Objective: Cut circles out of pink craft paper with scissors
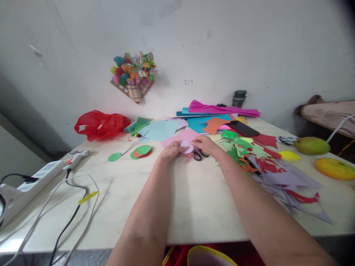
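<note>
A lilac paper circle (186,146) is pinched between the thumb and fingers of my left hand (172,150), held a little above the table. My right hand (206,144) has its fingertips closed together at the circle's right edge. Scissors with black handles (197,154) lie on the table just beneath my right hand; their blades are hidden. Small pink scraps (189,157) are below the circle. To the left lie overlapping green and orange paper circles (141,152), and farther left a green circle (114,157) beside a thin purple strip (135,143).
Cut paper scraps (283,171) spread over the right side, near a green mango (311,145) and a yellow one (335,169). Coloured sheets (161,129) and a black phone (244,128) lie at the back. A red plastic bag (101,125) and a power strip (44,177) with cables are left.
</note>
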The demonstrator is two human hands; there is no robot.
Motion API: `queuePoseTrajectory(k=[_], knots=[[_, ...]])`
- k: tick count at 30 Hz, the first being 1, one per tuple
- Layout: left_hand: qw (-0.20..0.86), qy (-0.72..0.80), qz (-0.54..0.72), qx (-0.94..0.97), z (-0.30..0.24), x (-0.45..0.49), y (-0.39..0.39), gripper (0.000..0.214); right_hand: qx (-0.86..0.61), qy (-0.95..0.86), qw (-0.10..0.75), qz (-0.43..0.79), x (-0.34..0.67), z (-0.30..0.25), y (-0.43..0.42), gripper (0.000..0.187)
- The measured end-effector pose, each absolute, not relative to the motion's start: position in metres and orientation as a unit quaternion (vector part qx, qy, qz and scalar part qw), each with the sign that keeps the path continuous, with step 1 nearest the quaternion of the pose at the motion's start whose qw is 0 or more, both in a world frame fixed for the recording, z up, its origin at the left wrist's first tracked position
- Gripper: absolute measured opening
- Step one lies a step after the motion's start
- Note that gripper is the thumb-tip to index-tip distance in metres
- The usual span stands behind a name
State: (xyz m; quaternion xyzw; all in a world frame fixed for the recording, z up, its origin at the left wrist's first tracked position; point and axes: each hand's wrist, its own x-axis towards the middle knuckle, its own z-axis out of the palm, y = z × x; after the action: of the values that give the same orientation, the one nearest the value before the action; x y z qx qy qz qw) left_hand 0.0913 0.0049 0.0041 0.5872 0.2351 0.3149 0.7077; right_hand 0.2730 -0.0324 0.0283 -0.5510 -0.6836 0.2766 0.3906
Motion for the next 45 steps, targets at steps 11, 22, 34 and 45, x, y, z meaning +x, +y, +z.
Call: queuePoseTrajectory(k=[11,22,34,45], knots=[[0.699,0.258,0.392,0.540,0.005,0.096,0.005,0.023,-0.555,-0.607,0.491,0.287,0.259,0.022,-0.028,0.015],[0.657,0.272,0.481,0.512,-0.007,0.101,0.014,0.034,-0.625,-0.614,0.409,0.257,0.257,0.026,-0.031,0.017],[0.619,0.311,0.527,0.493,-0.014,0.100,0.021,0.044,-0.716,-0.697,-0.020,0.048,0.257,0.058,-0.055,0.040],[0.588,0.332,0.543,0.499,-0.016,0.102,0.022,0.038,-0.709,-0.705,0.016,0.032,0.238,0.050,-0.055,0.041]])
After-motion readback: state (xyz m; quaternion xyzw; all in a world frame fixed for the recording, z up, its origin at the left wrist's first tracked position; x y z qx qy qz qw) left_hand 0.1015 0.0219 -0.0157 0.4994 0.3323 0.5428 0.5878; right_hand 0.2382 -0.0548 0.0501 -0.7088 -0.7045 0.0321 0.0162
